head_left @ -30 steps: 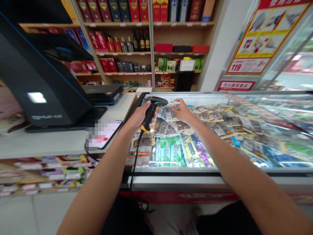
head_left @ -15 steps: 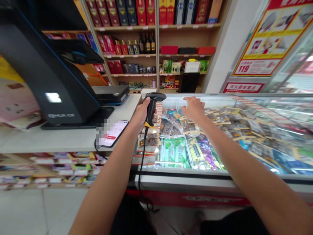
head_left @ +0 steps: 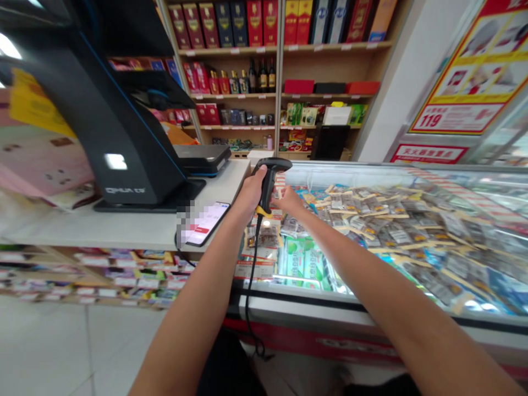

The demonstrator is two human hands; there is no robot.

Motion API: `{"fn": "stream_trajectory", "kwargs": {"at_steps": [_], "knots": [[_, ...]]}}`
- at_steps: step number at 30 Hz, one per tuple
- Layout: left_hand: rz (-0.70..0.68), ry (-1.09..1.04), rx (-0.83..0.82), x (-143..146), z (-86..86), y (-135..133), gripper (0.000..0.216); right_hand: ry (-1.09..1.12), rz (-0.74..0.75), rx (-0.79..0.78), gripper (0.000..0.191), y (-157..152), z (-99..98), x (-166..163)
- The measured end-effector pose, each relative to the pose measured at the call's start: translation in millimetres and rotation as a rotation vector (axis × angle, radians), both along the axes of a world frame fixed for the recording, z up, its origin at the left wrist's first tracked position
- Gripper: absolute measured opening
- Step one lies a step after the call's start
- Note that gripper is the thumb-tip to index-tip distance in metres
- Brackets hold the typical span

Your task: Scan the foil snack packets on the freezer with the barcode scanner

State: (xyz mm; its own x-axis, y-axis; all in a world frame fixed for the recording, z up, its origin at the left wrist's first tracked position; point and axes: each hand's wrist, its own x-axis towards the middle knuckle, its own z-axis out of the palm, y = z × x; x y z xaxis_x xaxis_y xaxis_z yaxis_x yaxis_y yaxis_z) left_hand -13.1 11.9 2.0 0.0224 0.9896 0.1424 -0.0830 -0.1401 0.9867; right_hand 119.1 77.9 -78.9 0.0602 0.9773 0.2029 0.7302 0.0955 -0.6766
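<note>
My left hand (head_left: 250, 192) is closed around the handle of a black and yellow handheld barcode scanner (head_left: 269, 184), thumb on its upper back. The scanner is upright above the left end of a glass-topped freezer, its head pointing right. A black cord (head_left: 252, 264) hangs from the handle's foot down the freezer's front. My right hand (head_left: 291, 201) is just right of the handle, fingers bent toward it. Its fingertips are partly hidden at the scanner, so I cannot tell whether they grip it. A phone (head_left: 207, 224) with a lit screen lies on the counter to the left.
A black checkout terminal (head_left: 124, 148) stands on the white counter (head_left: 144, 231). The freezer (head_left: 330, 302) holds many packaged items, including green packs (head_left: 303, 261) and brown bags (head_left: 396, 231). Shelves (head_left: 231, 96) with boxes and bottles rise behind. A red and yellow poster (head_left: 466, 82) hangs at right.
My right hand has swung left from over the freezer, where its fingers were spread, to beside the scanner. My left hand keeps hold of the scanner. The whole view has shifted slightly.
</note>
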Motion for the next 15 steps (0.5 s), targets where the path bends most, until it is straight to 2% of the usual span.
{"fn": "stream_trajectory", "kwargs": {"at_steps": [3,8,12,15], "knots": [[-0.024,0.025,0.007,0.3,1.0,-2.2,0.053,0.189,0.077,0.126,0.049,0.7,5.2,19.3],[-0.113,0.119,0.035,0.2,-2.6,-1.9,0.055,0.316,0.173,0.334,0.041,-10.2,22.9,67.0],[-0.204,0.149,0.038,3.3,-6.6,-2.5,0.056,0.375,0.124,0.422,0.046,-19.8,32.6,101.6],[-0.251,0.175,0.017,6.9,-8.7,-4.3,0.057,0.442,0.082,0.411,0.046,-24.4,31.1,115.8]]}}
